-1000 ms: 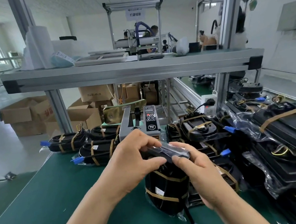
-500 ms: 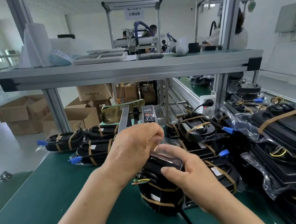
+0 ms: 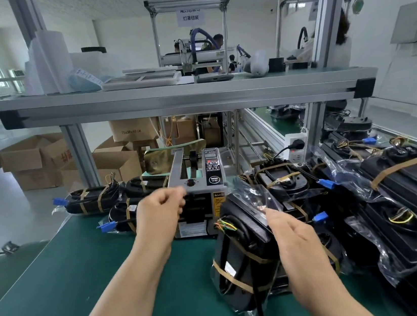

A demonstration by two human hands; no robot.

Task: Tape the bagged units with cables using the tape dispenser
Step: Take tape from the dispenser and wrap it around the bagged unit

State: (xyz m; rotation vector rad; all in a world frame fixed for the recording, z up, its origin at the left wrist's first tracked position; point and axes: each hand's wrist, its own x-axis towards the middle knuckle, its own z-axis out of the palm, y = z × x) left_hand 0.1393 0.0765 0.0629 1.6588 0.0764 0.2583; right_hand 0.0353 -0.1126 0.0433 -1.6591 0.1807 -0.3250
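Observation:
A black unit in a clear bag (image 3: 242,262), with a cable and tan tape bands round it, stands upright on the green table (image 3: 61,296). My right hand (image 3: 294,236) holds its top, the thumb pressing the folded bag flap against it. My left hand (image 3: 159,212) is off the unit, its curled fingertips at the front slot of the grey tape dispenser (image 3: 200,185). No tape shows between those fingers. A blue connector (image 3: 320,216) lies just right of the held unit.
Taped bagged units (image 3: 93,199) lie behind my left hand; a large pile of bagged units (image 3: 404,201) fills the right side. An aluminium shelf (image 3: 181,100) spans overhead, with cardboard boxes (image 3: 35,162) on the floor behind. A socket strip (image 3: 296,149) stands behind the dispenser.
My left hand has let go of the unit and moved up and left to the dispenser's slot. My right hand alone keeps the unit upright, holding the bag flap.

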